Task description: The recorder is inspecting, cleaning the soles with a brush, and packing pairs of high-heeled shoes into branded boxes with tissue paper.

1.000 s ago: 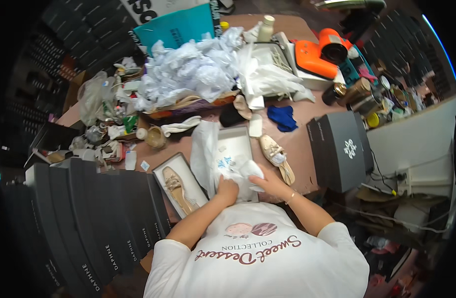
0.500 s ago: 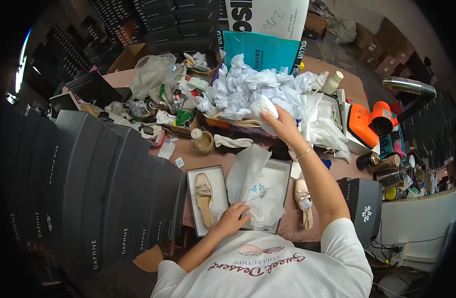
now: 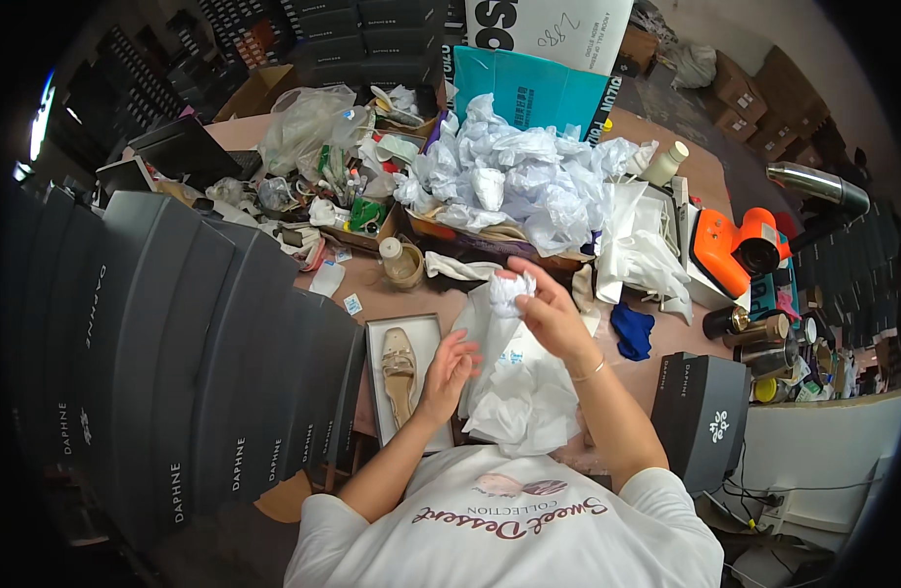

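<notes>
My right hand (image 3: pixel 556 323) pinches a small wad of crumpled white paper (image 3: pixel 508 294) above the grey shoe box. My left hand (image 3: pixel 450 377) hangs beside it with fingers apart and nothing in them. In the left part of the box (image 3: pixel 374 377) lies a beige flat shoe (image 3: pixel 399 367) with a strap across the upper. White tissue paper (image 3: pixel 519 397) spreads over the right part, rumpled towards my shirt. The second shoe is out of sight, behind my right arm or the paper.
A carton heaped with crumpled paper (image 3: pixel 534 171) stands behind the box. Stacked dark shoe boxes (image 3: pixel 176 363) crowd the left, and another dark box (image 3: pixel 700 412) is at right. A glass jar (image 3: pixel 401 265), blue cloth (image 3: pixel 631 330) and orange device (image 3: pixel 717 253) sit on the table.
My right hand has come from the paper heap back over the box with a paper wad. My left hand has lifted off the tissue paper, which now lies more spread out and further right.
</notes>
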The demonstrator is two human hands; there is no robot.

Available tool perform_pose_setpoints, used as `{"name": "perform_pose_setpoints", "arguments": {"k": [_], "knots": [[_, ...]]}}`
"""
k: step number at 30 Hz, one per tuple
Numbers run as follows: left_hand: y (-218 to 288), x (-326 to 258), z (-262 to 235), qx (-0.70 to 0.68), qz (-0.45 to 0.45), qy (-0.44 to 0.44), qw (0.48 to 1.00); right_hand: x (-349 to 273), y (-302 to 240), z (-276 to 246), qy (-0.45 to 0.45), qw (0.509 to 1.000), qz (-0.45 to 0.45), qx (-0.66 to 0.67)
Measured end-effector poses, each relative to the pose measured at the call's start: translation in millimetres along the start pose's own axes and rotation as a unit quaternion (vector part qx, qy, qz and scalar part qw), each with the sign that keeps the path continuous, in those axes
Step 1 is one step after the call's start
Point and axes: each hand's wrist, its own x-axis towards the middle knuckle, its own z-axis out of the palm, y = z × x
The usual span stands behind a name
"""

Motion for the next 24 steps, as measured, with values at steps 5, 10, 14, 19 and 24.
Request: {"name": "perform_pose_setpoints", "arguments": {"k": [5,10,14,19,24], "knots": [[-15.1,-10.9,3.6,0.008,-0.019,-0.05,0.999,-78.7,31.4,34.8,-0.021,0.842,-0.154,-0.517],[7.1,-57.4,-16.1,0.433,0.161,-0.039,0.886,-128.9,33.8,40.3,-0.057,0.809,0.001,-0.585],[-19.4,-67.7,-113.4,0.46,0.172,0.303,0.817,-149.4,66.8,29.8,-0.017,0.905,0.066,-0.421],[-67.3,-58.6,-170.6,0.149,-0.195,0.314,0.917,-139.7,148.3,-42.4,0.073,0.843,0.071,-0.528],[-107.5,-47.7,-180.3,0.447,-0.126,0.329,0.822,-118.8,105.5,-1.2,0.039,0.86,0.05,-0.506]]}}
